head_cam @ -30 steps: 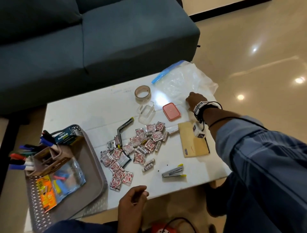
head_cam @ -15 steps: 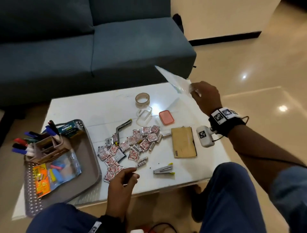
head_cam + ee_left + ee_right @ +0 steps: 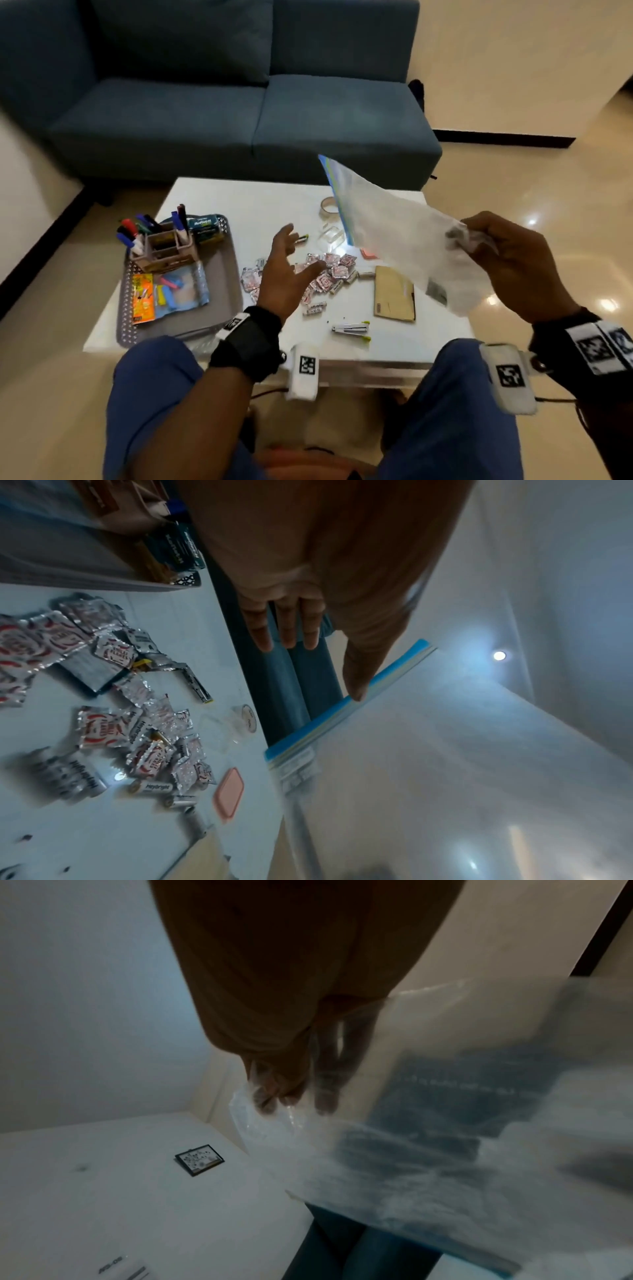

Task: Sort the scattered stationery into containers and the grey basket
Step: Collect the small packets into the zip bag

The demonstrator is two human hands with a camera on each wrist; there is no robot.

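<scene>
Zip-lock bag [image 3: 404,236], pinched at its bottom corner by the right hand [image 3: 513,263], should be steadied while its blue seal is reached by the spread-fingered, empty left hand [image 3: 284,274].

A clear zip-top bag [image 3: 394,233] with a blue seal strip hung in the air over the white table's right side, crumpled at one end and tilted with its seal edge uppermost. Silver-and-red foil sachets [image 3: 329,274] lay heaped mid-table with small white batteries [image 3: 315,308] among them. A grey basket [image 3: 226,274] on the left held a marker organiser [image 3: 164,246], a green box [image 3: 205,226] and a packet [image 3: 171,294]. A stapler [image 3: 351,330], brown envelope [image 3: 394,298], tape roll [image 3: 329,205] and pink lid [image 3: 228,794] lay scattered.
</scene>
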